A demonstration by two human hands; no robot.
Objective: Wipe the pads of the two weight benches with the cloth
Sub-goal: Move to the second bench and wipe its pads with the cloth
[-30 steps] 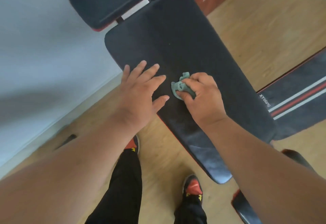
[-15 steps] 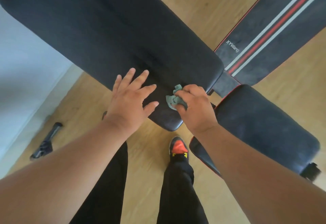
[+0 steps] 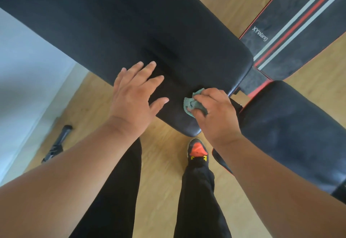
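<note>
Across the wooden floor (image 3: 164,164) the long black bench pad (image 3: 131,31) fills my view, seat pad (image 3: 292,134) and striped mat (image 3: 299,22) beside it; my left hand (image 3: 134,97) presses flat, fingers spread, my right hand (image 3: 215,114) grips the green cloth (image 3: 191,104) at the pad's near corner.

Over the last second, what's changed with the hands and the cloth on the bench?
The right hand, gripping the cloth, has slid along the pad to its near end; the left hand moved along with it. The view shifted too, bringing the seat pad into sight. The grip and the flat left hand stayed the same.
</note>
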